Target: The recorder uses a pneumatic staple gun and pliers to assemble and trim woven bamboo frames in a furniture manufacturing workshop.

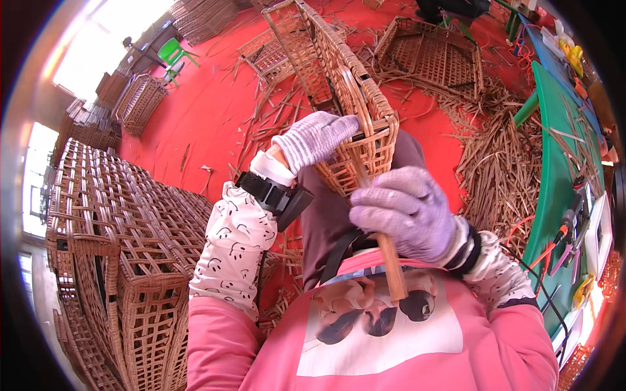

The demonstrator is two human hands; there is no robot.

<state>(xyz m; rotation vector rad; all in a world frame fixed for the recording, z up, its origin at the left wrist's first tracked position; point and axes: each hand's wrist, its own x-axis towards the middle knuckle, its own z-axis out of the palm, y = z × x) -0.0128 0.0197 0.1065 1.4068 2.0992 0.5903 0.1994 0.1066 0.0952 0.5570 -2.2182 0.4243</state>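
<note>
A brown wicker basket [357,81] leans out over the seated person's dark-trousered legs [313,221], its narrow woven end turned toward them and its long side running away across the floor. The left hand [315,138], in a pale lilac knitted glove, is closed on the near corner of the rim. The right hand [405,212], gloved in the same colour, has its fingers wrapped round a wooden-handled tool [391,270]; the butt points back at the person's pink top [222,345], while the far end reaches the weave, and I can't make out its tip from here. Beyond, a shallow wicker piece [430,55] lies on the red floor [156,159], with a heap of cane strips [499,173] to the right. A green table [541,150] bearing tools stands beside that heap. Large stacked baskets [124,241] crowd the person's left, and farther back there's a green chair [171,51].
</note>
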